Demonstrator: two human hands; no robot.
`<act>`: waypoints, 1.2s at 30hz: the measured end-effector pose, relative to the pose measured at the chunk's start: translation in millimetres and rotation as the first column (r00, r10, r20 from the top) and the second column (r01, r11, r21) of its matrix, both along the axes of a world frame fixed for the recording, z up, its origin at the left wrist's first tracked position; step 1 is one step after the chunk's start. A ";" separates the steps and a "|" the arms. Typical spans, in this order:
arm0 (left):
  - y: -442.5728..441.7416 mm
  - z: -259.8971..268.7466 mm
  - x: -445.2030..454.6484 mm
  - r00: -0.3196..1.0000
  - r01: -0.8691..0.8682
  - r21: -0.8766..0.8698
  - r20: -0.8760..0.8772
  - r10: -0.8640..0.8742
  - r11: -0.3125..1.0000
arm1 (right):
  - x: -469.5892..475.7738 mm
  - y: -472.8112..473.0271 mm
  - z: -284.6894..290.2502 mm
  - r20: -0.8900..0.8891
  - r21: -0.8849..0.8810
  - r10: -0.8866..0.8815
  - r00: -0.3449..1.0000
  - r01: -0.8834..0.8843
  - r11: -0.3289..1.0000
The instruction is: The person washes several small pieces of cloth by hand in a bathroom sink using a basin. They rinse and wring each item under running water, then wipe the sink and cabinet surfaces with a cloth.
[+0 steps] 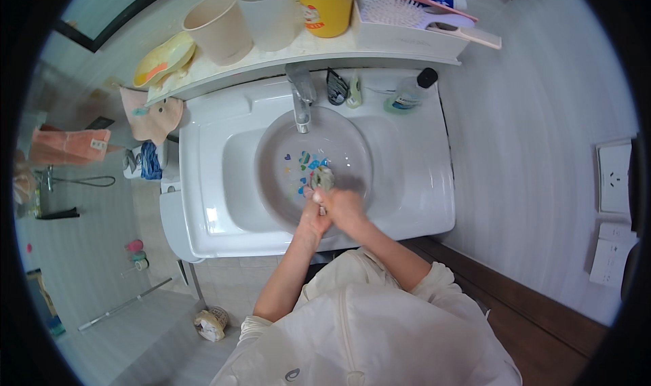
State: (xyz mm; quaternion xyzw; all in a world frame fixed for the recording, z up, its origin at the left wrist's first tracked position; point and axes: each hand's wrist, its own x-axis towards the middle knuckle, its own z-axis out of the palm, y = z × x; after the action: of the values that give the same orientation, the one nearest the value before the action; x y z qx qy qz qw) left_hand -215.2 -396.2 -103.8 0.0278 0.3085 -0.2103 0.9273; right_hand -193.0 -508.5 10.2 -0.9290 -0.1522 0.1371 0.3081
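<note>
Over the front half of a round washbasin (269, 182), my left hand (316, 215) and my right hand (344, 207) are close together. Both are closed on a crumpled pale wet cloth (322, 178), which bunches out beyond my fingers. The right hand is slightly blurred and partly hides the left. Colourful heart-shaped spots (304, 158), blue, green and purple, show on the basin's bottom, left of and beyond the cloth. The chrome faucet (302, 116) reaches over the basin's far edge; whether water runs cannot be told.
Behind the basin stand a black tube (336, 87), a pale green tube (354, 89) and a bottle with a black cap (405, 99). A shelf above holds a yellow cup (326, 11), more cups (219, 29) and hairbrushes (391, 12). A toilet (175, 223) is at the left.
</note>
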 end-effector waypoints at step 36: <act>-3.8 10.1 0.6 0.999 -0.023 -0.143 -0.035 0.018 0.990 | 27.4 -10.6 -24.7 -0.064 -0.148 0.045 0.997 -0.054 0.987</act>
State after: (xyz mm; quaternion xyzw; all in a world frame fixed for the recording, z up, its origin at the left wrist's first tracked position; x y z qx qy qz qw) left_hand -214.6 -400.0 -93.7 -0.0454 0.3085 -0.2229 0.9236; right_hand -165.6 -519.1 -14.5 -0.9409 -0.1553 0.1840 0.2384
